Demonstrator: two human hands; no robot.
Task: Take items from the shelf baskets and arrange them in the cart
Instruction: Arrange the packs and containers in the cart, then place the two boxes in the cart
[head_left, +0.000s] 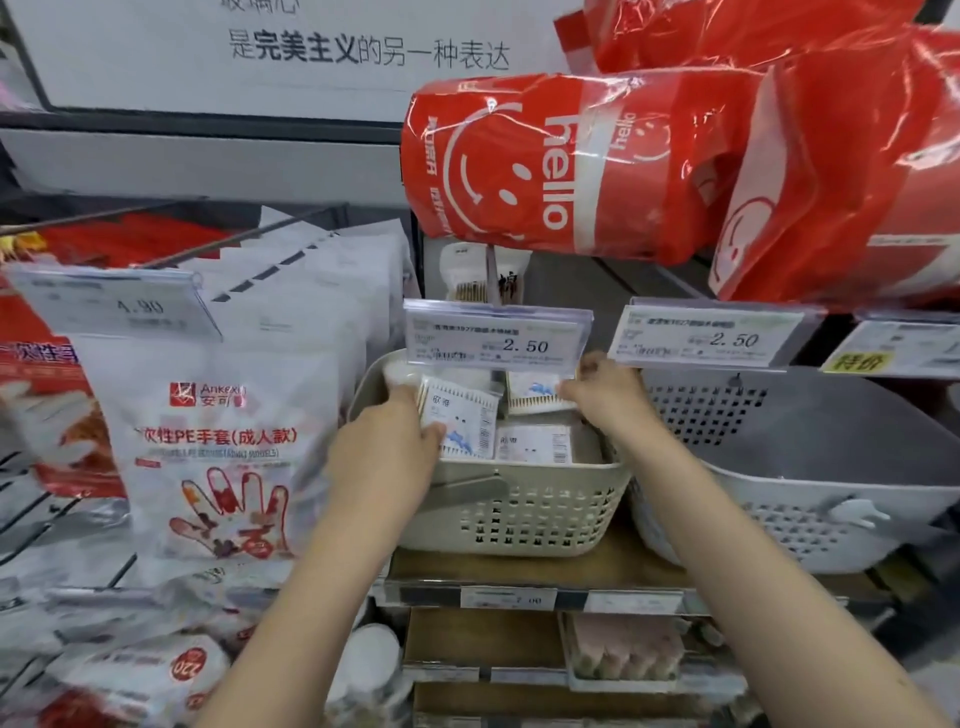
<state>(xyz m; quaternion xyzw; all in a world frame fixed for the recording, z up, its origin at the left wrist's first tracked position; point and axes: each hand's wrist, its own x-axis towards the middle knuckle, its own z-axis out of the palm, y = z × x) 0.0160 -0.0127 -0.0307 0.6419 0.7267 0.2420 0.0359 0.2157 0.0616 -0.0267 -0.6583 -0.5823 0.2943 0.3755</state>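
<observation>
Beige basket (519, 514): swab packs | left hand (387, 457) grips pack (460, 421) | right hand (605, 395) pinches another (535, 389)

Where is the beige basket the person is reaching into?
The beige basket sits mid-frame on the shelf, under the 2.50 price tag, between the glove packets and the grey basket.

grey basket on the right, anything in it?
No: the grey basket shows only its bare perforated interior, while the swab packs sit in the beige basket beside it.
</observation>
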